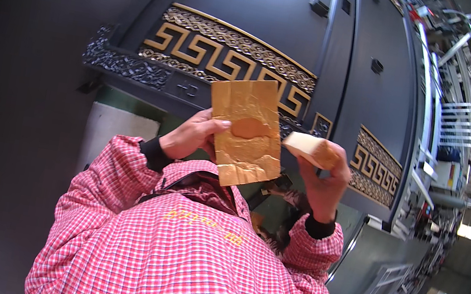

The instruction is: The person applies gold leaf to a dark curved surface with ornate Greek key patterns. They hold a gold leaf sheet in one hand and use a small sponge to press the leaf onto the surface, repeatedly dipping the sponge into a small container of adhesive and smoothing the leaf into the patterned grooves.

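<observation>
My left hand [189,133] grips the edge of a flat, creased sheet coated in gold paint [247,101], thumb on top. Near its middle lies a smooth darker patch that looks like wet paint. Just right of the sheet, my right hand [328,183] pinches a cream sponge block [305,144] whose right end is stained gold. The sponge and the sheet look slightly apart. Beyond both hands lies a dark metal door panel [258,3] bearing a raised key-pattern band [201,52] in gold, partly hidden by the sheet.
Another dark panel with a similar gold-patterned band [376,169] lies to the right. Black fittings [319,7] stick up from the panels. Further right are white metal frames [458,124] and workshop clutter. A pale block [118,131] stands below the panel's left part.
</observation>
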Available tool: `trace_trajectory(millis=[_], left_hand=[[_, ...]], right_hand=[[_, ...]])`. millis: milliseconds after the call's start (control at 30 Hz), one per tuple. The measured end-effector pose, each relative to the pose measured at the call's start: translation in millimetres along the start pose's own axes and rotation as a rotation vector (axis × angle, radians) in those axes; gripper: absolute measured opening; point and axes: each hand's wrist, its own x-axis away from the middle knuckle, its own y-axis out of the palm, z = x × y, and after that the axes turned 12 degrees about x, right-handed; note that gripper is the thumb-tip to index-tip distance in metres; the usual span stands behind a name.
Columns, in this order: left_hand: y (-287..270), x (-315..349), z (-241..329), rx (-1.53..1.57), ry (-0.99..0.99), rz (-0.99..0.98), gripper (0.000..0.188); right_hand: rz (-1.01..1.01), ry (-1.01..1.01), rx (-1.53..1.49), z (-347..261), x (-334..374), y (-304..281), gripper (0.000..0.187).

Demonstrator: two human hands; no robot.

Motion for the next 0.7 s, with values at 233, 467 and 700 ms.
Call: trace_trajectory(millis=[233,467,700], left_hand=[[1,2,10,-0.008,-0.014,-0.003,0.045],[-3,0,16,-0.017,-0.047,-0.046,0.043],[-14,3,26,-0.014,-0.087,0.012,0.046]], right_hand=[[-0.049,-0.114,0.139,-18,-7,16,0.035],[-0.013,-0.108,0.233,-31,-8,16,0.033],[0.282,0.194,0.213,12,18,-9,0.032]])
